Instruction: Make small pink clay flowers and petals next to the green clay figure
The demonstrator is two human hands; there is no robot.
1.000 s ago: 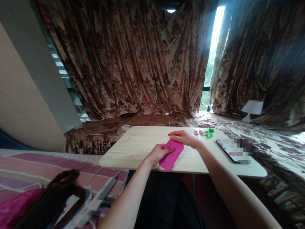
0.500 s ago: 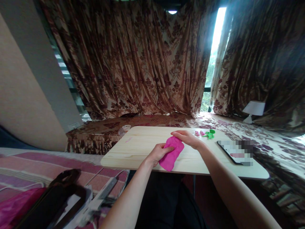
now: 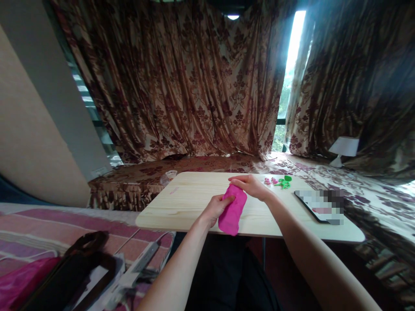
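A flattened slab of bright pink modelling clay (image 3: 231, 218) hangs over the near part of the table, its lower end reaching the front edge. My left hand (image 3: 215, 209) grips its left side, with the thumb lying across the face and the other fingers hidden behind. At the slab's upper end, my right hand (image 3: 249, 186) pinches the top edge between thumb and fingers. The clay looks thin and uneven, with rounded corners.
On the pale wooden table (image 3: 191, 190) lie small pink pieces (image 3: 270, 181), green pieces (image 3: 285, 182) and a dark-edged tablet-like object (image 3: 319, 207). A clear container (image 3: 169, 176) stands behind its left corner. Left are a power strip (image 3: 142, 259) and a black bag (image 3: 61, 276).
The clay slab has shifted slightly left and turned, so its lower end now points more straight down. My right hand has moved a little left along with its top edge.
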